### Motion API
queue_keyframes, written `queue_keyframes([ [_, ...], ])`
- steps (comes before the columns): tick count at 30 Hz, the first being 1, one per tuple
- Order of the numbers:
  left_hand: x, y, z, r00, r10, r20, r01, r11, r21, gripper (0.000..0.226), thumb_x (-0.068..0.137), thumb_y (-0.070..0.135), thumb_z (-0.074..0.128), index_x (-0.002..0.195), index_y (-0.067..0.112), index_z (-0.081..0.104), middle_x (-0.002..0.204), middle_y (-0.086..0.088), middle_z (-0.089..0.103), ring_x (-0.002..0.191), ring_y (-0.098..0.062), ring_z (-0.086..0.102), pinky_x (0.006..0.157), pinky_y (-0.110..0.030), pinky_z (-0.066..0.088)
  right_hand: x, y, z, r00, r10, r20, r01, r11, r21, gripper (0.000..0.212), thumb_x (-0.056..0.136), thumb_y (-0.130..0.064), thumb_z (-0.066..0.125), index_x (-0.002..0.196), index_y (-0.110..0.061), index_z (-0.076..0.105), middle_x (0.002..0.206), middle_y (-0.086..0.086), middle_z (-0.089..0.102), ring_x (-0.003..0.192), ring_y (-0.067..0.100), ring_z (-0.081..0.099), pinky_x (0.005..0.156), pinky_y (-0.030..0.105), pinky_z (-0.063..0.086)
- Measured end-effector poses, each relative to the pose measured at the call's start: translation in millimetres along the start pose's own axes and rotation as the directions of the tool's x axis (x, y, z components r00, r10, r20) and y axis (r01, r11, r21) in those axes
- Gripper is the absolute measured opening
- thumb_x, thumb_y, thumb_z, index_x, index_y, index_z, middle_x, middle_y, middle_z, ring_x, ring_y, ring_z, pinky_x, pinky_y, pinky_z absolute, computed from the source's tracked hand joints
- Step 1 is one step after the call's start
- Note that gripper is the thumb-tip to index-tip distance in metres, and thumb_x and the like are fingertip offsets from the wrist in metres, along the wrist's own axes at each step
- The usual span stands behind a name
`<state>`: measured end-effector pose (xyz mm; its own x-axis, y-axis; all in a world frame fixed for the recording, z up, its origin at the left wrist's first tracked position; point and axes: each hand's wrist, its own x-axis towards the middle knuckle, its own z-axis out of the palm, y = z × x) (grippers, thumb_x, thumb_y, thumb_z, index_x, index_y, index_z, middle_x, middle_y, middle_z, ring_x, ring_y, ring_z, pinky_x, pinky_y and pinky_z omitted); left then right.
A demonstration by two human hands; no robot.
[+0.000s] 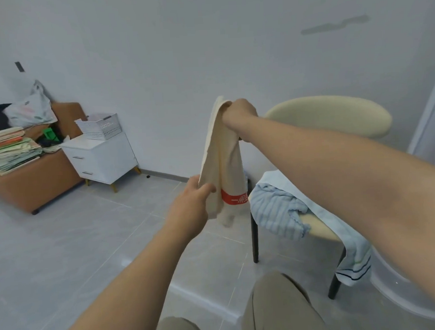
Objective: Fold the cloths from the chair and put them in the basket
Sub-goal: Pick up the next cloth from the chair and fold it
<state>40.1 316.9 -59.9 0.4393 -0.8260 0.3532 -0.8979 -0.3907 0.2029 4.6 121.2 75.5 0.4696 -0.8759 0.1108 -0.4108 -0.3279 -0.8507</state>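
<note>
Two hands hold the cream cloth [221,159] aloft beside the chair [335,115] — right hand [241,110] fisted round its top, left hand [195,201] pinching a side edge — and I would spread the corners taut before folding.

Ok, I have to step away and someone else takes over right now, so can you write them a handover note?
The right hand grips the top of the cream cloth, held up in the air; the left hand pinches its lower edge.
The blue cloths lie on the chair seat, one hanging over the edge.
The white basket sits on the nightstand across the room; contents not visible.
Done: cream cloth in hand, not yet folded.
Left: fold it, basket it, then the blue cloths.
</note>
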Motion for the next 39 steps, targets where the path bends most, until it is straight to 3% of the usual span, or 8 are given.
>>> queue_keyframes([
  [5,-1,-9,3,0.945,-0.323,0.049,0.327,0.937,-0.122,0.054,0.085,-0.005,0.044,0.133,0.018,0.052,0.132,-0.003,0.05,0.108,-0.023,0.051,0.08,-0.03,0.044,-4,1,-4,0.942,-0.29,0.169,0.333,0.869,-0.365,0.023,0.092,-0.028,0.059,0.082,-0.014,0.044,0.082,0.001,0.05,0.073,0.021,0.049,0.053,0.029,0.034],
  [14,3,-31,-19,0.911,-0.375,-0.173,0.367,0.927,-0.075,0.034,0.078,-0.011,0.038,0.101,0.013,0.034,0.083,-0.005,0.054,0.07,-0.033,0.052,0.055,-0.039,0.039,-3,34,-15,0.64,-0.577,0.508,0.674,0.105,-0.731,0.03,0.089,0.005,0.041,0.114,-0.01,0.045,0.111,0.013,0.051,0.091,0.032,0.055,0.065,0.038,0.036],
  [16,8,-34,-23,0.903,-0.381,-0.199,0.372,0.925,-0.082,0.038,0.077,-0.011,0.038,0.105,0.013,0.034,0.087,-0.006,0.056,0.073,-0.034,0.055,0.061,-0.042,0.045,0,39,-16,0.665,-0.629,0.402,0.636,0.194,-0.747,0.018,0.09,0.0,0.042,0.102,-0.013,0.044,0.1,0.011,0.056,0.077,0.031,0.054,0.058,0.035,0.034],
  [21,17,-33,-29,0.929,-0.33,-0.169,0.317,0.943,-0.097,0.045,0.075,-0.008,0.036,0.101,0.018,0.062,0.086,-0.005,0.064,0.084,-0.031,0.056,0.069,-0.041,0.051,-1,37,-23,0.864,-0.415,0.285,0.491,0.819,-0.298,0.012,0.096,-0.015,0.041,0.085,-0.015,0.044,0.078,0.006,0.054,0.054,0.028,0.063,0.046,0.027,0.036],
  [25,19,-24,-28,0.951,-0.309,-0.022,0.293,0.921,-0.256,0.041,0.066,-0.013,0.037,0.056,0.019,0.06,0.064,0.002,0.059,0.067,-0.022,0.055,0.055,-0.027,0.04,-6,31,-31,0.846,-0.272,0.458,0.325,0.945,-0.041,0.027,0.092,-0.001,0.039,0.073,-0.018,0.046,0.065,0.007,0.047,0.04,0.015,0.045,0.039,0.02,0.034],
  [30,26,-22,-21,0.969,-0.242,-0.053,0.206,0.907,-0.368,0.038,0.063,-0.016,0.042,0.055,0.014,0.064,0.086,0.006,0.065,0.085,-0.019,0.061,0.071,-0.031,0.052,-7,36,-26,0.649,-0.23,0.725,0.305,0.952,0.029,0.036,0.082,0.019,0.046,0.068,-0.013,0.054,0.082,0.017,0.061,0.081,0.031,0.066,0.075,0.032,0.06],
  [34,29,-19,-14,0.961,-0.276,-0.028,0.246,0.895,-0.373,0.032,0.073,-0.004,0.038,0.072,0.024,0.053,0.097,0.001,0.066,0.09,-0.024,0.06,0.075,-0.042,0.053,-17,33,-8,0.531,-0.349,0.772,0.845,0.287,-0.451,0.023,0.08,0.002,0.049,0.083,-0.017,0.06,0.083,0.002,0.051,0.079,0.023,0.052,0.066,0.029,0.045],
  [39,21,-21,-3,0.935,-0.349,0.06,0.339,0.831,-0.441,0.048,0.081,0.003,0.048,0.121,0.03,0.045,0.129,0.009,0.059,0.109,-0.013,0.054,0.086,-0.032,0.046,-30,61,17,0.061,-0.359,0.931,0.753,-0.596,-0.279,0.016,0.077,-0.004,0.064,0.078,-0.02,0.066,0.078,-0.004,0.06,0.097,0.023,0.057,0.07,0.029,0.048],
])
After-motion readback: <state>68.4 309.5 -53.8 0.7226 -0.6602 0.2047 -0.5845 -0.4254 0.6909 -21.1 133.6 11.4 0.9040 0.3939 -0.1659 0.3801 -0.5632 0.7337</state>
